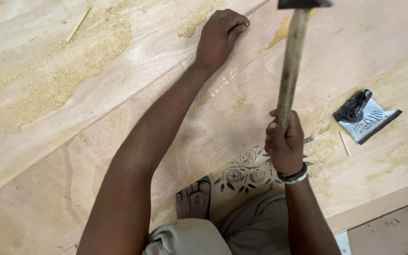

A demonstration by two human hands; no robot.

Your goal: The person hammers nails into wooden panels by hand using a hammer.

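My left hand [219,37] reaches far forward onto a large plywood sheet [48,156], its fingers pinched together on a small nail [247,23] held against the wood. My right hand [284,141] grips the lower end of a worn wooden hammer handle [291,61]; the hammer is raised and its dark metal head [303,4] sits at the top edge of view, to the right of the pinched fingers. A dark band circles my right wrist.
Sawdust lies in patches over the plywood [72,61]. A small torn grey and black packet [364,115] rests at the right. Thin wood slivers lie at top left [78,24] and beside the packet. My sandalled foot [193,197] and knee show at the bottom.
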